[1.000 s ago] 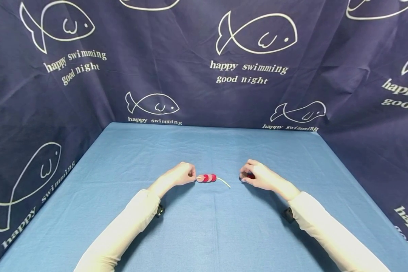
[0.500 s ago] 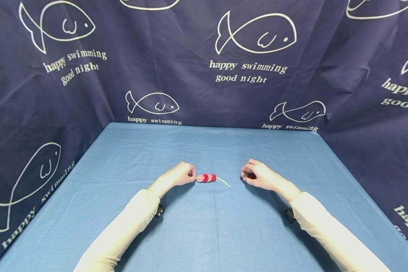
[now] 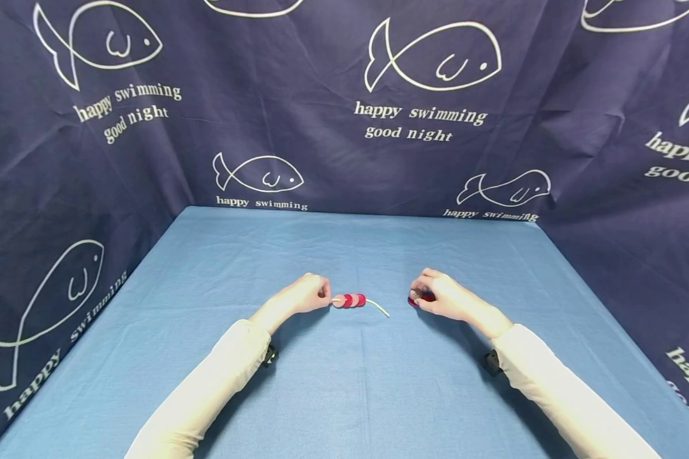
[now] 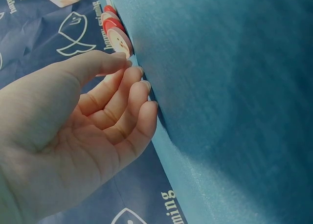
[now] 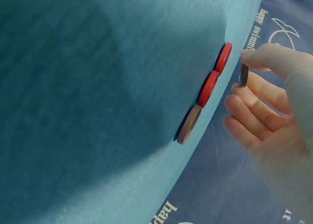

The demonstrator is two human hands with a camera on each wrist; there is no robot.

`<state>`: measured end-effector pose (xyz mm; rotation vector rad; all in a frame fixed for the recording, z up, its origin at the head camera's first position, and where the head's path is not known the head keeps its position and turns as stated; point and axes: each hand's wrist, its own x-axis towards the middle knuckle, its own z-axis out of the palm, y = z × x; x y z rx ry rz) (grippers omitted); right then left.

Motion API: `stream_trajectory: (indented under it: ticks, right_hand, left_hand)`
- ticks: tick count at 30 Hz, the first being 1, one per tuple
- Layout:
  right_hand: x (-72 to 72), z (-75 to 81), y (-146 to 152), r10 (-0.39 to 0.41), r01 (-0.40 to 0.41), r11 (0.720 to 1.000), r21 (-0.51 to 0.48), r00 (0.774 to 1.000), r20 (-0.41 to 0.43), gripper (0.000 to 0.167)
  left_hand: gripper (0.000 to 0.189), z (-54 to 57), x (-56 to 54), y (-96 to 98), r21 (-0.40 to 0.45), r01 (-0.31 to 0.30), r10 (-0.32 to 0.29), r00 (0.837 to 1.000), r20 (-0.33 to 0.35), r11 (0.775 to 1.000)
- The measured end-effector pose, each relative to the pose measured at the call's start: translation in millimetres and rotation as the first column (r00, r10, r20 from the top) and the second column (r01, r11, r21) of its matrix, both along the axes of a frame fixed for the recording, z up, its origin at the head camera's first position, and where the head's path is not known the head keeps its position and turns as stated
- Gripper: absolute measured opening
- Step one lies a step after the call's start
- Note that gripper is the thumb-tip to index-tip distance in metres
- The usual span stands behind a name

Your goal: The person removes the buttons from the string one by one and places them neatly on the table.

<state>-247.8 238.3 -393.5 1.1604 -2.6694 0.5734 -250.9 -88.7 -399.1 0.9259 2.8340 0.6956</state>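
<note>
My left hand (image 3: 310, 293) pinches the near end of a pale cord beside a row of strung buttons (image 3: 353, 300), alternately pink and red. The cord's free tail (image 3: 378, 309) lies to the right on the cloth. In the left wrist view, thumb and index fingertips meet right at the first pink button (image 4: 120, 42), hiding the cord end. Across from it, my right hand (image 3: 444, 298) pinches a dark button (image 5: 244, 75) edge-on between thumb and fingers. Below that hand lie two red buttons (image 5: 208, 89) and a brown button (image 5: 189, 124).
Blue cloth (image 3: 344, 382) covers the table. A dark fish-print curtain (image 3: 333, 115) hangs behind and along both sides. Both forearms, in pale sleeves (image 3: 207, 382), reach in from the front edge.
My right hand has shifted slightly to the right with the dark button, and more of the red button under it shows. The left hand and the strung buttons stay in place.
</note>
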Motion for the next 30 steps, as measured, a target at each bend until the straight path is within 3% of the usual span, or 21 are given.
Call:
stream_trajectory:
  ticks: [16,30]
  right_hand:
    - [-0.6,1.2,5,-0.005,0.005,1.0,0.001,1.0,0.021,0.014]
    - [-0.8,-3.3,11,0.006,-0.006,1.0,-0.015,0.999,-0.032,0.017]
  left_hand:
    - [0.011,0.6,-2.0,0.1,0.002,0.004,-0.004,1.0,0.003,1.0]
    - [0.01,-0.9,-2.3,0.1,0.004,-0.014,0.014,1.0,0.007,1.0]
